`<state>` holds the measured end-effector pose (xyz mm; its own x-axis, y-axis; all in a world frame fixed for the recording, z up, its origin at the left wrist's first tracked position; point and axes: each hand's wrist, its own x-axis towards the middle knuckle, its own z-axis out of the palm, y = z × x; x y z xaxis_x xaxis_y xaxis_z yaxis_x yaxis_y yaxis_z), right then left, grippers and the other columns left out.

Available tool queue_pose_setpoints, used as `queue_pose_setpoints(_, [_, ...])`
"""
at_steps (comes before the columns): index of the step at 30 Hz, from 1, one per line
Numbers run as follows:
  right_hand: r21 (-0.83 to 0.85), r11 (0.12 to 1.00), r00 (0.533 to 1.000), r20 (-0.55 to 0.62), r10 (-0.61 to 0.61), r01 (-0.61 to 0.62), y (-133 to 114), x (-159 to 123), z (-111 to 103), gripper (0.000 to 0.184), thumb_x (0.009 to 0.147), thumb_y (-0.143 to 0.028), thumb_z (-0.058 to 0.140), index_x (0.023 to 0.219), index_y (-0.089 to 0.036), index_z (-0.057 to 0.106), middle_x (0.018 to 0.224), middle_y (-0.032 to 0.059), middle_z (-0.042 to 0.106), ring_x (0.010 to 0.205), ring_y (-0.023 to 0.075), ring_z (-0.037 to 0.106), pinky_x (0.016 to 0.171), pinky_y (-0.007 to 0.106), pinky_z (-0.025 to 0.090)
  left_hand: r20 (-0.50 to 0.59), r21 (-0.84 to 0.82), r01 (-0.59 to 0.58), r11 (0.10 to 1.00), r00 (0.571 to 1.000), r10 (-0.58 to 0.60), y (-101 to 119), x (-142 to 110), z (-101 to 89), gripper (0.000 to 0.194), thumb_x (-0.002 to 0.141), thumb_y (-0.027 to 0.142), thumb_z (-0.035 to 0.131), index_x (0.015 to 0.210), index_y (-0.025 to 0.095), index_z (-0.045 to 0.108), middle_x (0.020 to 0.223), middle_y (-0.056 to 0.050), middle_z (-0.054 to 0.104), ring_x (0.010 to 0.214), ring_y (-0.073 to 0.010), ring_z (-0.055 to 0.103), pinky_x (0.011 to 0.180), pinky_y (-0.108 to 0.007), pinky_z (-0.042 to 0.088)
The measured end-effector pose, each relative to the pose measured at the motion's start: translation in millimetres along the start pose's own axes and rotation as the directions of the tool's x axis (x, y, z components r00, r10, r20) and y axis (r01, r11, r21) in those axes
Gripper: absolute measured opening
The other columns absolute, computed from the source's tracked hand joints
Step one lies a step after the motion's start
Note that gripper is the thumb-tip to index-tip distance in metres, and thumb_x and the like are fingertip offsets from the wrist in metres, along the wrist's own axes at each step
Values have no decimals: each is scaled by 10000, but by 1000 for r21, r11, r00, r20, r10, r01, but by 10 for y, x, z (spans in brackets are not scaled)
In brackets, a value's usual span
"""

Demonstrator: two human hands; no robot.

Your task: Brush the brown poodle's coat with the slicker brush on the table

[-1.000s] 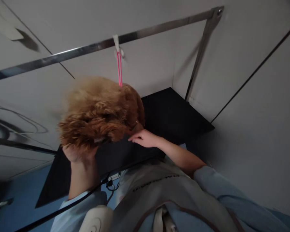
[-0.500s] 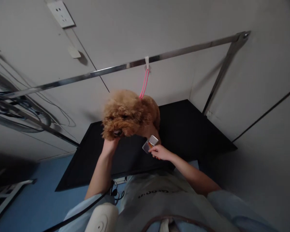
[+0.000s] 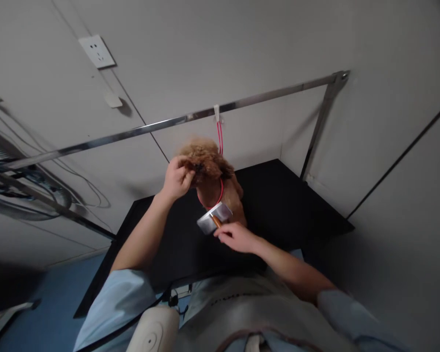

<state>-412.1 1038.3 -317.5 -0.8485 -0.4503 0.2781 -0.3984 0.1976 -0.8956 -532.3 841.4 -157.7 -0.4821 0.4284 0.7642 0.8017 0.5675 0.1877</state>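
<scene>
A small curly brown dog [image 3: 220, 188] stands on a black grooming table [image 3: 278, 205], tied by a pink leash [image 3: 220, 139] to a metal bar [image 3: 161, 124] overhead. My left hand [image 3: 178, 177] is closed around the dog's muzzle and lifts its head upward. My right hand [image 3: 234, 236] grips the handle of a slicker brush [image 3: 214, 218], whose metal pad lies against the dog's chest just below a pink collar.
A metal upright [image 3: 319, 127] of the grooming frame rises at the table's back right corner. White walls enclose the table, with a socket [image 3: 96, 51] at upper left. Hoses and cables [image 3: 25, 181] hang at the left. The floor [image 3: 40, 293] is blue.
My left hand moved from under the dog's chin to around its muzzle and tipped the head up. My right hand brought the brush to the chest. The camera pulled back.
</scene>
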Motion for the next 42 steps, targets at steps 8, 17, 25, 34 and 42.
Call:
queue_pose_setpoints(8, [56,982,980,-75,184,-180,-166,628,-154,309,876,-179,484,1099,-143,696,685,23,702,471,81,559,549,220,479,245,-437,380,815,922,-299,198,593,-73,556,797,611,532,998,121,702,912,-83,698,904,-222,635,813,-282,491])
queue_pose_setpoints(17, [-73,997,965,-260,-26,7,-264,903,-354,285,847,-166,518,1043,-165,725,886,69,747,788,163,684,756,287,522,476,-627,554,548,829,-294,281,946,-22,547,653,612,696,878,116,732,800,-95,707,731,-221,665,675,-310,535])
queue_pose_setpoints(25, [-313,937,893,-362,-268,155,-428,782,-475,253,860,-203,559,1037,-224,738,1006,64,734,934,166,674,900,275,474,429,-691,503,519,863,-266,525,995,14,457,687,559,695,817,124,743,772,-85,709,712,-192,656,682,-288,530])
queue_pose_setpoints(34, [-280,935,874,-372,-313,216,-645,383,-386,255,866,-269,559,1051,-260,734,957,49,740,867,158,676,851,262,488,406,-715,520,468,853,-328,841,925,-38,402,690,510,696,782,121,734,798,-101,721,701,-196,666,664,-295,538])
queue_pose_setpoints(42, [-4,999,958,-281,-47,48,-464,390,-367,277,840,-204,552,1054,-183,727,826,51,741,635,125,651,615,224,495,347,-779,503,374,843,-412,713,1109,163,325,663,436,715,753,126,689,805,-73,715,729,-182,664,701,-296,544])
